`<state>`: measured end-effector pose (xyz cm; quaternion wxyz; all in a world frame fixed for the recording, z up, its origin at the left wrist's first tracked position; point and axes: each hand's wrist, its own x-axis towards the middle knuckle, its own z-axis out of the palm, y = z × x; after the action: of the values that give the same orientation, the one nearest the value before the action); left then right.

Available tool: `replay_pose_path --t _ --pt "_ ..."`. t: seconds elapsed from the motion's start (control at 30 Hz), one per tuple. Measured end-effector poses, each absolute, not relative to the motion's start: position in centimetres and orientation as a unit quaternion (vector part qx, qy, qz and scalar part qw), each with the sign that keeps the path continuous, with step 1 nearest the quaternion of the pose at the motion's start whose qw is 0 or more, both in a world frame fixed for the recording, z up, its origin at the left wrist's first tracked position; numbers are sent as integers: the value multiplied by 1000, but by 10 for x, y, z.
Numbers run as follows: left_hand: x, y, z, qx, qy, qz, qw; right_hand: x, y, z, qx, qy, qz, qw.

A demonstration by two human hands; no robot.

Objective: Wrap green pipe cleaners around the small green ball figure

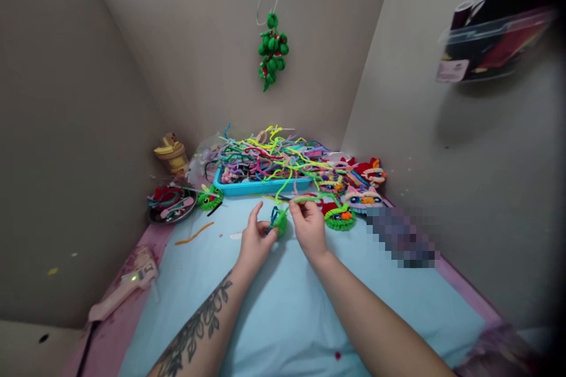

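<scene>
My left hand is closed around a small green and blue pipe cleaner piece, gripped between thumb and fingers with the index finger raised. In a pinch, my right hand holds a light green pipe cleaner that runs to the piece in my left hand. To the right of my right hand lies a finished-looking green pipe cleaner bird with a red top and orange beak. Behind both hands is a blue tray heaped with pipe cleaners in many colours.
A pink glue gun with a lit green light rests at the left. A round metal dish and a green face-like piece stand further back. Several colourful bird pieces sit at right. A green bundle hangs above.
</scene>
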<state>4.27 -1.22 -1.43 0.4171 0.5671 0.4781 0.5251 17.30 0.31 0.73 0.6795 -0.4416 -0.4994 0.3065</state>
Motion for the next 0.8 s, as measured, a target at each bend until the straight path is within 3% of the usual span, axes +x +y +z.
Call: replay_pose_path --t 0.23,0.5,0.8 --pt "37 -11 -14 529 458 553 453 164 3 4 -430 -656 282 552" --pt "38 -11 -10 477 431 559 523 167 13 -10 -456 -629 283 562" --pt "36 -9 -11 434 464 592 496 164 14 -16 -478 -653 224 543"
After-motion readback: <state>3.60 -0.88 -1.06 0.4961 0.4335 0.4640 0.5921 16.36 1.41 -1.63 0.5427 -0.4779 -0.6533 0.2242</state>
